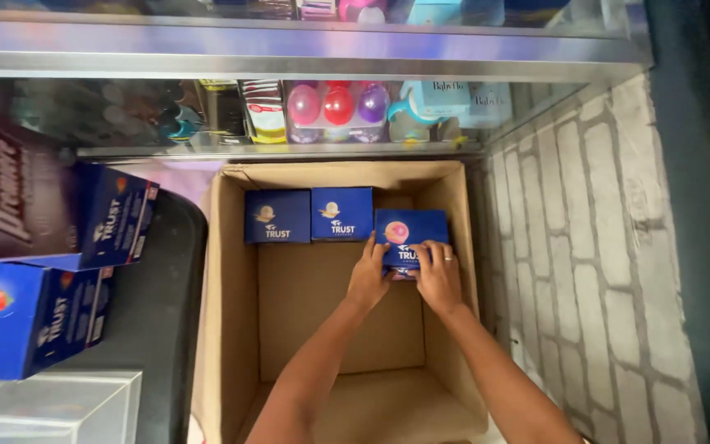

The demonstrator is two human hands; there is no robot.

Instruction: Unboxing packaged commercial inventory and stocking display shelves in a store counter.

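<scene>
An open cardboard carton [232,329] stands on the floor below me. Two dark blue boxes [278,216] [342,213] lie side by side along its far wall. A third dark blue box with a pink circle [408,229] sits to their right, near the carton's right wall. My left hand [369,276] grips that box's near left edge. My right hand [437,275], with a ring on one finger, holds its near right edge. Both arms reach down into the carton.
A glass display counter [289,57] spans the top, with coloured bottles and packets behind the glass. Stacked blue boxes [30,316] and a dark purple box [10,197] sit on a black surface at left. A pale brick-patterned wall [601,247] rises at right.
</scene>
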